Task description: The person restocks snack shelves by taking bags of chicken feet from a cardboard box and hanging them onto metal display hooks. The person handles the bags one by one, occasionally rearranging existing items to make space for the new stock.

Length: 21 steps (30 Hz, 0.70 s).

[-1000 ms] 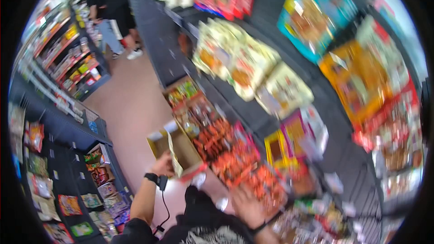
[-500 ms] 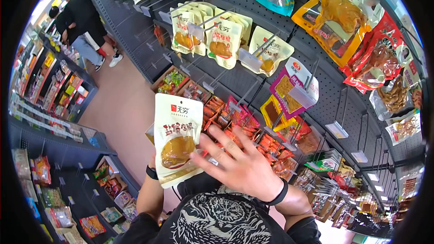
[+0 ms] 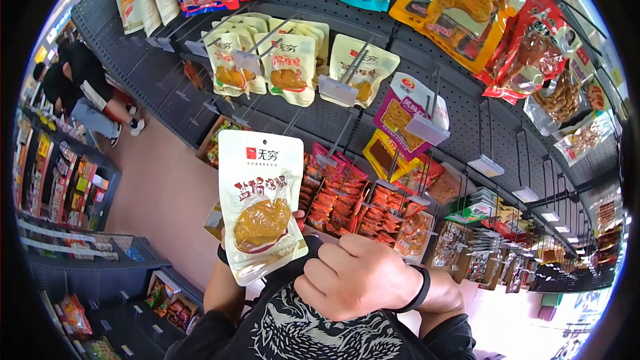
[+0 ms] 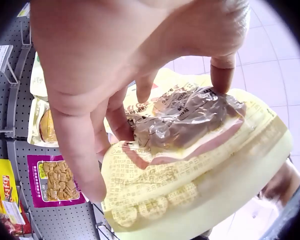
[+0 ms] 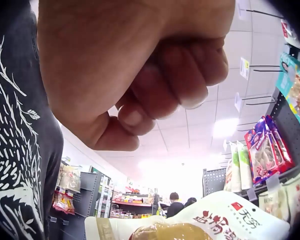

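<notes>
My left hand (image 4: 115,65) grips a cream-white pouch (image 3: 263,180) from behind, fingers spread over its printed back. In the head view the pouch stands nearly upright facing me, with red lettering and a window showing a browned piece of meat, and it covers most of that hand. In the left wrist view the pouch (image 4: 190,165) shows dense small print and a grey, shiny inner pack. To the right of the pouch, in front of my chest, my right hand (image 3: 360,277) is curled into a fist with nothing in it.
Similar cream pouches (image 3: 290,70) hang on hooks of the grey pegboard shelf ahead. A purple snack pack (image 3: 400,117) hangs right of them, above boxes of small orange packets (image 3: 337,207). Two people (image 3: 80,87) stand in the aisle at far left.
The left hand has raised the pouch from low over a carton to in front of me. The right hand came up from the orange packets, and its spread fingers have curled in.
</notes>
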Available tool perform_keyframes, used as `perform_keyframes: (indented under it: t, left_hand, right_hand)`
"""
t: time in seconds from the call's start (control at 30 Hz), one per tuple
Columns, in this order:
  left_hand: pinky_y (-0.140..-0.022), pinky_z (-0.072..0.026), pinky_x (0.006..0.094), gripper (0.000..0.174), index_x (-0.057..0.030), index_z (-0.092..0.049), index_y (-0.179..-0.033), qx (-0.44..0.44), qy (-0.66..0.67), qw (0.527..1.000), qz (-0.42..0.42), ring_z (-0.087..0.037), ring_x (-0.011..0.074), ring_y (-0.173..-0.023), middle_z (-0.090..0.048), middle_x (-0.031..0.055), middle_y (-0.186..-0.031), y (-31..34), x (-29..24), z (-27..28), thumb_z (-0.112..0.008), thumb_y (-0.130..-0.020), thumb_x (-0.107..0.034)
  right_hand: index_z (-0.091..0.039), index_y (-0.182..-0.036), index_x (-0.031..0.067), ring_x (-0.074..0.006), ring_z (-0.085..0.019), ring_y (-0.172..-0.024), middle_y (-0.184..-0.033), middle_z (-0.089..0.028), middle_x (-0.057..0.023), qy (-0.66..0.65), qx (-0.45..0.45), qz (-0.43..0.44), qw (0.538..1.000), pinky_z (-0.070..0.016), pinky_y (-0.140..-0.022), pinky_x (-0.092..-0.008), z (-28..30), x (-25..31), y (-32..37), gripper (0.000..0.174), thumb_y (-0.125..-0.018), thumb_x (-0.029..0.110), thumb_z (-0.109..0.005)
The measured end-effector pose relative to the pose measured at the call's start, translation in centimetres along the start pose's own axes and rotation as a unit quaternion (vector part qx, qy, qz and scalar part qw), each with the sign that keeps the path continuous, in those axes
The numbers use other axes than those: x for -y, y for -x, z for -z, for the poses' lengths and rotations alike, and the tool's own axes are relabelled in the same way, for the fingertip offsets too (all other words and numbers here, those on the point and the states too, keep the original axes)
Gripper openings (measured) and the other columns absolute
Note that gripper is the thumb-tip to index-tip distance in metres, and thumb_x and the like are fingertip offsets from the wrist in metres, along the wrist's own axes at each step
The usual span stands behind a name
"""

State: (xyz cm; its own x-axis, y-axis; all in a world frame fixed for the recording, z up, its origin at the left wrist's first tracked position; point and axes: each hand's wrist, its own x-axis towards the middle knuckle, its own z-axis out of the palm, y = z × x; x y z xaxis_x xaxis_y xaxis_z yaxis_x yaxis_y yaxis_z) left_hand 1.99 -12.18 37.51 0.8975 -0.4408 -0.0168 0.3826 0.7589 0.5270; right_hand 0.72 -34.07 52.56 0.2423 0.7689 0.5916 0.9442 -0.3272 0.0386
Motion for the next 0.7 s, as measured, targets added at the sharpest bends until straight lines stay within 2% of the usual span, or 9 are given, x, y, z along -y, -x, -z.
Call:
perform_keyframes:
  t: [0.23, 0.43, 0.53, 0.57, 0.6, 0.63, 0.67, 0.7]
  left_hand:
    - [-0.102, -0.0382, 0.0515, 0.096, -0.0032, -0.023, -0.144, 0.024, -0.029, 0.999, -0.033, -0.041, 0.0412, -0.126, -0.035, 0.0259, -0.14, -1.0, -0.1, -1.5, -0.059, -0.076, -0.06]
    - [-0.102, -0.0385, 0.0518, 0.099, -0.0036, -0.022, -0.144, 0.033, -0.044, 0.998, -0.029, -0.041, 0.0412, -0.126, -0.033, 0.0245, -0.142, -1.4, -0.1, -1.8, -0.06, -0.074, -0.062]
    - [-0.102, -0.0386, 0.0519, 0.1, -0.0038, -0.022, -0.145, 0.036, -0.054, 0.998, -0.024, -0.041, 0.0412, -0.126, -0.032, 0.0238, -0.143, -1.7, -0.2, -1.8, -0.061, -0.073, -0.062]
    - [-0.102, -0.0387, 0.0519, 0.101, -0.0038, -0.022, -0.145, 0.034, -0.06, 0.997, -0.023, -0.04, 0.0412, -0.126, -0.032, 0.0235, -0.143, -1.7, -0.1, -1.6, -0.061, -0.073, -0.063]
    - [-0.1, -0.0402, 0.0544, 0.096, -0.0044, -0.027, -0.143, 0.022, -0.087, 0.996, -0.021, -0.046, 0.0407, -0.121, -0.034, 0.0252, -0.142, -1.6, 0.4, -1.0, -0.051, -0.076, -0.069]
    - [-0.101, -0.0397, 0.0532, 0.1, -0.003, -0.026, -0.143, 0.026, -0.128, 0.991, -0.004, -0.046, 0.0402, -0.122, -0.033, 0.0253, -0.142, -1.3, 0.2, -0.4, -0.052, -0.074, -0.071]
    - [-0.102, -0.0392, 0.052, 0.104, -0.0016, -0.025, -0.143, 0.029, -0.167, 0.985, 0.012, -0.046, 0.0397, -0.122, -0.033, 0.0254, -0.142, -0.8, -0.1, 0.3, -0.052, -0.072, -0.073]
    - [-0.103, -0.038, 0.0498, 0.099, -0.0003, -0.024, -0.143, 0.018, -0.109, 0.993, 0.043, -0.044, 0.0371, -0.125, -0.035, 0.024, -0.142, -1.0, 0.3, 2.0, -0.053, -0.076, -0.067]
  right_hand:
    - [-0.041, -0.056, 0.014, -0.0103, -0.04, -0.051, -0.056, -0.031, 0.0026, 0.001, 0.005, -0.014, 1.0, -0.0299, -0.045, -0.0243, 0.4, 0.2, 0.4, 0.016, -0.053, 0.019, -0.056]
    - [-0.039, -0.054, 0.0142, -0.0117, -0.039, -0.047, -0.054, -0.031, 0.002, -0.034, -0.017, -0.018, 0.999, -0.0284, -0.042, -0.0257, -0.5, -0.1, 0.8, 0.023, -0.058, 0.02, -0.061]
    - [-0.041, -0.054, 0.0128, -0.0148, -0.043, -0.047, -0.054, -0.037, 0.0009, -0.067, -0.014, -0.05, 0.996, -0.0325, -0.042, -0.0277, -1.8, -1.5, 1.8, 0.026, -0.06, 0.017, -0.066]
    - [-0.044, -0.056, 0.0109, -0.0179, -0.046, -0.049, -0.056, -0.042, -0.0004, -0.067, -0.047, -0.107, 0.991, -0.0362, -0.044, -0.0302, -2.9, -2.4, 2.4, 0.025, -0.061, 0.015, -0.068]
    - [-0.047, -0.058, 0.009, -0.021, -0.049, -0.051, -0.057, -0.047, -0.0018, -0.066, -0.08, -0.163, 0.981, -0.0399, -0.045, -0.0326, -3.9, -3.4, 2.9, 0.024, -0.062, 0.013, -0.07]
    - [-0.057, -0.073, 0.0046, -0.0288, -0.056, -0.065, -0.071, -0.056, -0.0079, -0.115, -0.098, -0.269, 0.951, -0.0471, -0.057, -0.0386, -4.7, -4.2, 3.5, 0.019, -0.066, 0.012, -0.072]
    - [-0.056, -0.107, 0.0005, -0.0349, -0.057, -0.09, -0.098, -0.058, -0.0176, -0.113, -0.064, -0.35, 0.928, -0.049, -0.076, -0.0389, -6.1, -4.9, 4.9, 0.042, -0.073, 0.02, -0.073]
    - [-0.048, -0.119, -0.0002, -0.0345, -0.054, -0.101, -0.111, -0.054, -0.02, -0.182, -0.046, -0.392, 0.901, -0.0462, -0.085, -0.0386, -7.9, -5.1, 6.1, 0.054, -0.077, 0.023, -0.072]
